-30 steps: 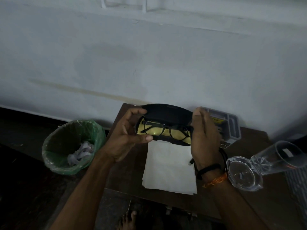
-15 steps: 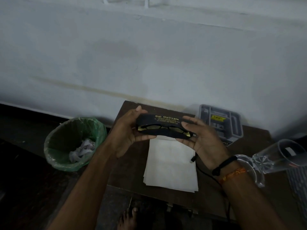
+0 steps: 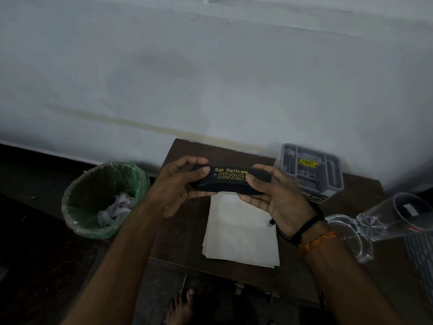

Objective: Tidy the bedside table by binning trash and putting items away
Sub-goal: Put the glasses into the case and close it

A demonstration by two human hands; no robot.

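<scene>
Two hands hold one black case (image 3: pixel 230 180) above the bench (image 3: pixel 182 231); its long axis runs left to right between them; left hand (image 3: pixel 178 186) grips the left end, fingers (image 3: pixel 205 170) curled over the top; right hand (image 3: pixel 274 195) grips the right end, thumb on the lid; case looks closed; paper (image 3: pixel 241 233) lies below the fingers; organizer (image 3: pixel 309 171) sits just beyond the right fingers, nearer that hand; bin (image 3: pixel 77 207) stands left of the left hand.

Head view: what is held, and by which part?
The closed black spectacle case, by its two ends: left hand grips the left end, right hand the right.
</scene>
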